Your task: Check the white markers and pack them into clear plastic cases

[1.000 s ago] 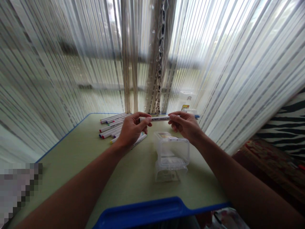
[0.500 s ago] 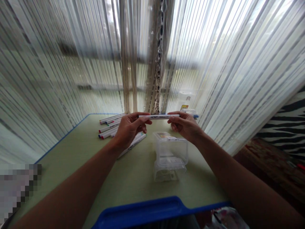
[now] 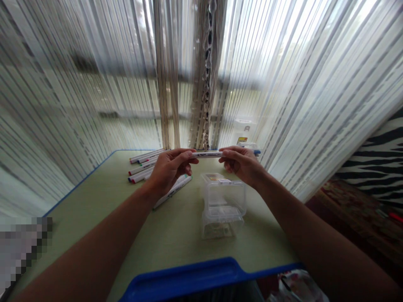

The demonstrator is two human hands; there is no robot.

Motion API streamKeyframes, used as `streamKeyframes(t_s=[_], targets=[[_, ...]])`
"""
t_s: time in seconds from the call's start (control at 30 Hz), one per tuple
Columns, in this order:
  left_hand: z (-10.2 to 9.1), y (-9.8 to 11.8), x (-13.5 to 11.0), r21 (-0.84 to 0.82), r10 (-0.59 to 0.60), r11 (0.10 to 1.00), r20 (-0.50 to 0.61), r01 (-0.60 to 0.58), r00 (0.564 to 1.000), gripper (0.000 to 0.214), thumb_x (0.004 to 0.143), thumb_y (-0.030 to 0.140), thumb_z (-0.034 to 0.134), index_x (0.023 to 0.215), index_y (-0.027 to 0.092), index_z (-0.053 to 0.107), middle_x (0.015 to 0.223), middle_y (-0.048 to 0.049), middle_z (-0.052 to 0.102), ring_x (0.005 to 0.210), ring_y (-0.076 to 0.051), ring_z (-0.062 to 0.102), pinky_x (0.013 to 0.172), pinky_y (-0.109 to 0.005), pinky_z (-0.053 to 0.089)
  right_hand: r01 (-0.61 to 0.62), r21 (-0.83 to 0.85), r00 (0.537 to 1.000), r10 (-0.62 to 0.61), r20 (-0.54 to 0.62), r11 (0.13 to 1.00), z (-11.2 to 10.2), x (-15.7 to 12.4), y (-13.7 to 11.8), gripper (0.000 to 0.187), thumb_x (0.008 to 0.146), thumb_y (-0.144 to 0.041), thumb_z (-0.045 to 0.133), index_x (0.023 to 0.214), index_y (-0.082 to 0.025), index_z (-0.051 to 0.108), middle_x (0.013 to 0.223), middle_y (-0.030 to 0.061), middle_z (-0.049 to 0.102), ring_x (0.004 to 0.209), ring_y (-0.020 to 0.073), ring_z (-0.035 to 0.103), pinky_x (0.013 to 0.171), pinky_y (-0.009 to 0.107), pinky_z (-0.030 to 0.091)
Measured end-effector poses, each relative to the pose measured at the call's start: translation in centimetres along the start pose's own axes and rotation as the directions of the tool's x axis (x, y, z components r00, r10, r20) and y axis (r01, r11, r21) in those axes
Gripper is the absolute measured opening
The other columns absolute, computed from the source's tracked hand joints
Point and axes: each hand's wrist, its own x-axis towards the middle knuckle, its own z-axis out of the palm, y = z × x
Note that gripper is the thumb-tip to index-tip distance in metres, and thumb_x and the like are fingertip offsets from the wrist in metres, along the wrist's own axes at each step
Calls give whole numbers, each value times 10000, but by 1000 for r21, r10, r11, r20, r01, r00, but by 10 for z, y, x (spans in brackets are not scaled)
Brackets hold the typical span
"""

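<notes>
A white marker (image 3: 207, 154) is held level above the table, with dark print along its barrel. My left hand (image 3: 172, 170) pinches its left end between thumb and fingers. At the other end, my right hand (image 3: 241, 163) grips it in the same way, so both tips are hidden by fingers. Below and to the right stands a clear plastic case (image 3: 224, 199) with its lid open toward me. Several white markers with coloured ends (image 3: 140, 170) lie loose to the left, partly behind my left hand. Another marker (image 3: 173, 193) rests slanted beneath that hand.
The pale green table (image 3: 110, 197) has a blue edge, with a raised blue lip (image 3: 185, 270) nearest me. Another clear container (image 3: 246, 136) stands at the back right, a blue item beside it. String curtains (image 3: 126, 84) hang behind the table. A blurred-out object (image 3: 22, 247) sits at the left.
The view has shifted slightly. My hands have come a little closer together along the marker, covering more of its ends. Both still hold it; the case and loose markers stay put.
</notes>
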Motion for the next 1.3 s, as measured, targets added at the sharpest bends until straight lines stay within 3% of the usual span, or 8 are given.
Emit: streamKeyframes(t_s=[0.43, 0.6, 0.97, 1.3], targets=[[-5, 2, 0, 8, 16, 1000, 26, -16, 1000, 268, 675, 198, 826, 919, 104, 766, 730, -68, 740, 473, -62, 531, 473, -206, 487, -15, 6, 996, 15, 86, 1000, -5, -1, -2, 300, 624, -284, 898, 842, -150, 743, 674, 25, 741, 436, 71, 578, 426, 198, 471], [-7, 0, 2, 39, 25, 999, 18, -25, 1000, 237, 660, 188, 828, 883, 120, 780, 631, -18, 677, 465, -68, 520, 470, -213, 477, -10, -12, 998, 11, 65, 1000, -4, -1, -3, 287, 626, -312, 891, 803, -151, 732, 668, 31, 751, 402, 81, 584, 392, 195, 470], [-6, 2, 2, 1, -12, 1000, 15, 11, 1000, 227, 692, 231, 746, 859, 79, 771, 661, -73, 713, 466, -95, 536, 477, -250, 501, -19, -20, 999, 19, 31, 1000, -4, 1, -3, 299, 644, -375, 847, 777, -136, 727, 670, 64, 756, 419, 106, 612, 389, 204, 476], [-9, -1, 3, 89, 20, 996, -29, -17, 999, 235, 688, 259, 824, 863, 110, 773, 634, -32, 681, 459, -79, 521, 478, -239, 491, 0, -62, 1000, -1, -7, 998, -7, 2, 1, 282, 679, -389, 855, 773, -144, 754, 580, 25, 687, 413, 87, 551, 385, 202, 440]])
